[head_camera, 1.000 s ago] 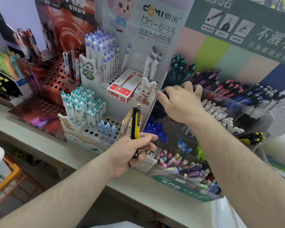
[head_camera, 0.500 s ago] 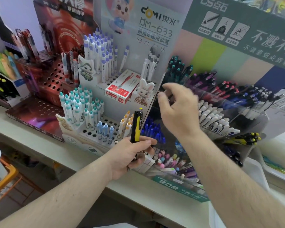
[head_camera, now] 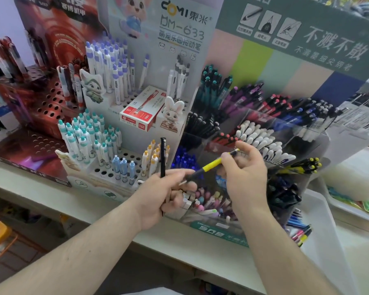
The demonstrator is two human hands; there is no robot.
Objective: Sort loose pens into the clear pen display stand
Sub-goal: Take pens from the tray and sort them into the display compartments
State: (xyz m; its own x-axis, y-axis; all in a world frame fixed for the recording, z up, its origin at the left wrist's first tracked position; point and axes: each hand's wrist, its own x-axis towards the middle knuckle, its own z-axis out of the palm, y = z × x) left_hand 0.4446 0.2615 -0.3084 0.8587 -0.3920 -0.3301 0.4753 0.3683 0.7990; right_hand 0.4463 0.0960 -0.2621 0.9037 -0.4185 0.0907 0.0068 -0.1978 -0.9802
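My left hand (head_camera: 168,196) grips a black pen (head_camera: 162,154) that stands upright out of the fist. My right hand (head_camera: 245,175) pinches a yellow-and-black pen (head_camera: 211,165) held slantwise, its tip pointing down-left towards my left hand. Both hands hover in front of the clear pen display stand (head_camera: 320,143), whose compartments hold dark green, purple, red, blue, white and pastel pens. A bunch of matching yellow-and-black pens (head_camera: 303,166) lies in a compartment at the stand's right.
A white cardboard stand (head_camera: 107,173) with holes and cartoon figures stands to the left, a red pen box (head_camera: 140,110) on it. A dark red stand (head_camera: 41,99) is further left. A white tray (head_camera: 320,220) with loose pens sits at the right on the pale counter (head_camera: 179,237).
My right hand came down from the stand's upper compartments and took the yellow-and-black pen out of my left hand. The left hand now holds only the black pen.
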